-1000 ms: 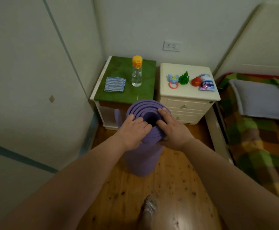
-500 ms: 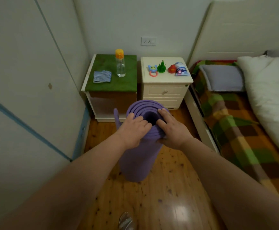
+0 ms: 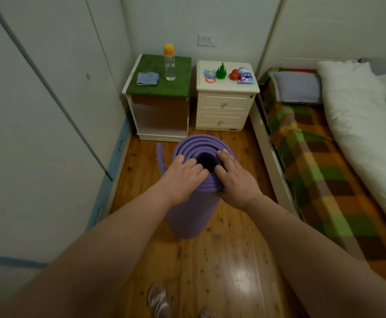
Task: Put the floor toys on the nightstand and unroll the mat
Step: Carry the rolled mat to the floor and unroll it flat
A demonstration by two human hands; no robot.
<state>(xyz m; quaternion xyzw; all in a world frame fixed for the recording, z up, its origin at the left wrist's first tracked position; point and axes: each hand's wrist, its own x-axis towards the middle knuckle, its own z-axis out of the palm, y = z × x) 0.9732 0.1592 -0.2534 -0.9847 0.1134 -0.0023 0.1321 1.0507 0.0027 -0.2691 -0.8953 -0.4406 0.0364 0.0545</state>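
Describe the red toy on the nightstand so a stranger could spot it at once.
Find the bed with the plaid blanket on the right; the cream two-drawer nightstand stands beside its head end. Four small things sit in a row on top, and the red toy is third from the left, between the green spiky toy and the blue-and-white packet. It is the only solid red one.

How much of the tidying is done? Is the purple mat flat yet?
The toy part looks done: the blue rattle, green toy and red duck sit on the white nightstand, and no toys show on the floor. The mat is in hand: rolled up, standing on end, left hand and right hand holding its top. Left to do: lay it down and unroll it.
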